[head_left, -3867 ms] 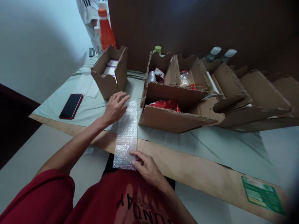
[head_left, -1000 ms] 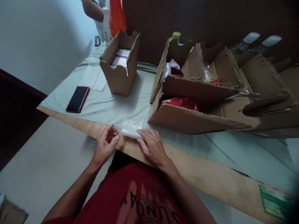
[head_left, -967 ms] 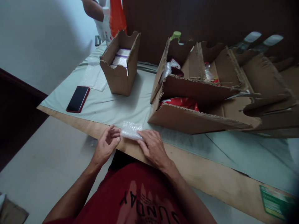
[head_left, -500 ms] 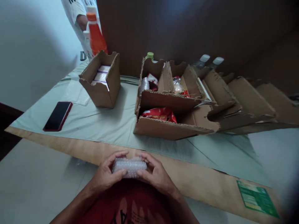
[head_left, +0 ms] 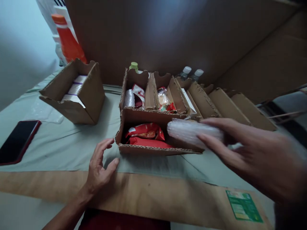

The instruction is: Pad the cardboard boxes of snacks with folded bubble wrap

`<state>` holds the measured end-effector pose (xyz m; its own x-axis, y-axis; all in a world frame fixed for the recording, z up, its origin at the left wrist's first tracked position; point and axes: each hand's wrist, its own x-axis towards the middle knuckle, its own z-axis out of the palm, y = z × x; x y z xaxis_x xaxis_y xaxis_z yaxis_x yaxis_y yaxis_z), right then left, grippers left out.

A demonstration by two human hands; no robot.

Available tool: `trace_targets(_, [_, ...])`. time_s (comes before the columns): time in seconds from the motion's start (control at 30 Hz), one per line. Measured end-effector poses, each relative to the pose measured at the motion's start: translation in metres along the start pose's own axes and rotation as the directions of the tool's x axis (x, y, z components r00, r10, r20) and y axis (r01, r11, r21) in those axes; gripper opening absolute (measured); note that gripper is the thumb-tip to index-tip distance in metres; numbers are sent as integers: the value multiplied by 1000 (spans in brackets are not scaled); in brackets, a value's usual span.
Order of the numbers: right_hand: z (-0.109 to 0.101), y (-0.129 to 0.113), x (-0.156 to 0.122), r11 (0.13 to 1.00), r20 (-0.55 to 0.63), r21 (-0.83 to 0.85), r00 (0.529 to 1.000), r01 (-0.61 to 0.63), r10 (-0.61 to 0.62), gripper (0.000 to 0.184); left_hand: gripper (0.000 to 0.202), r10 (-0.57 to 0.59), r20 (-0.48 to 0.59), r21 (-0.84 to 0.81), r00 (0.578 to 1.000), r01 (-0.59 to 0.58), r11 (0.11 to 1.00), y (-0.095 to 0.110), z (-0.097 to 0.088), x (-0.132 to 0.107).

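Right hand (head_left: pixel 254 153) motion-blurred, cut off at the right edge, bubble-wrap roll (head_left: pixel 189 132) smeared, phone (head_left: pixel 16 140) partly cropped

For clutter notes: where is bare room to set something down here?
Bare grey cloth between the red-edged black phone, small open cardboard box and left hand. The divided cardboard tray, by the right hand's bubble-wrap roll, is crowded.

Packing station: cardboard bins (head_left: pixel 153 140) of snack packets (head_left: pixel 144 131), bottles (head_left: pixel 68 41) on covered table (head_left: pixel 59 150).
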<state>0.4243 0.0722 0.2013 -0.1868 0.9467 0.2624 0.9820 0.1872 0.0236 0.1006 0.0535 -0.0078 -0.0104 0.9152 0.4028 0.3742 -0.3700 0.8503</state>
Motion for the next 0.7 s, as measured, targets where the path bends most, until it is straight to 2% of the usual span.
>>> trace_targets(0.03, [6,-7,19,995,119,-95,992,43,-32,32,48,5,4,13,1000,-5,1000,-5,7,-2])
trace_targets(0.07, [14,-15,36,978,261,-191,965,78,-26,26,48,5,11,24,1000,-5,1000,-10,12,-4])
trace_targets(0.13, [35,-27,62,942,493,-300,870,148,20,17,49,-12,24,47,1000,11,999,-15,19,-8])
trace_targets(0.17, [46,-31,71,938,561,-300,827,172,28,14,49,-24,32,54,999,22,998,-16,21,-9])
trace_targets(0.2, [57,-33,76,944,601,-272,799,184,17,14,48,-38,44,58,998,35,998,-15,21,-10])
trace_targets(0.3, [79,-34,82,968,645,-175,764,179,-25,17,44,-59,71,54,996,55,997,-12,19,-8])
trace_targets(0.43, [79,-35,85,956,710,-195,704,218,-15,23,44,-76,81,34,994,73,997,-8,18,-5])
trace_targets(0.5, [72,-37,86,950,714,-232,700,210,20,20,45,-71,87,20,994,69,997,-7,18,-5])
trace_targets(0.57, [68,-37,85,951,688,-256,724,175,52,18,46,-63,96,13,993,62,998,-6,18,-5])
trace_targets(0.63, [71,-32,80,961,631,-234,775,145,37,17,46,-59,99,10,993,58,998,-6,18,-5])
trace_targets(0.7, [84,-26,74,981,551,-150,834,124,-21,16,47,-58,101,3,993,57,998,-7,18,-5])
